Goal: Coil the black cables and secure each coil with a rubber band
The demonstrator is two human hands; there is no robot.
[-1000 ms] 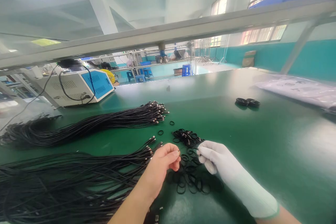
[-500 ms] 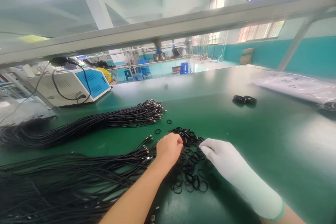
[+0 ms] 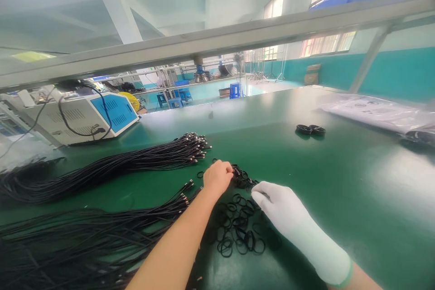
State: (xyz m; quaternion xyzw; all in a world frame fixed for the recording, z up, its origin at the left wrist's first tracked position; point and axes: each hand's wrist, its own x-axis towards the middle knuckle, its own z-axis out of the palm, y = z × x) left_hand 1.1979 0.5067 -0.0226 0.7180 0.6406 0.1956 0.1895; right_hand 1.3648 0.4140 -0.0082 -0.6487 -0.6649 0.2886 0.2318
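My bare left hand [image 3: 217,178] is closed, its fingertips pinched at the left end of a clump of black rubber bands [image 3: 242,175]. My right hand [image 3: 280,201], in a white glove, pinches at the clump's right end, thumb against fingers. The bands stretch in a tangled row between the two hands; how many each hand grips is hidden. Nearer to me, loose black bands [image 3: 240,231] lie scattered on the green tabletop [image 3: 340,199]. One single band [image 3: 200,175] rests just left of my left hand.
A bundle of black cables [image 3: 146,161] with metal plugs lies at left; more cables [image 3: 102,231] spread nearer, partly under my left forearm. A white-and-blue machine [image 3: 84,118] stands back left. Two black coils [image 3: 310,130] and a clear plastic bag [image 3: 370,111] lie right. A metal bar [image 3: 210,41] crosses above.
My left hand has moved slightly away from me and now partly covers a single band. The clump between my hands sits farther from the loose bands. The view has shifted a little.
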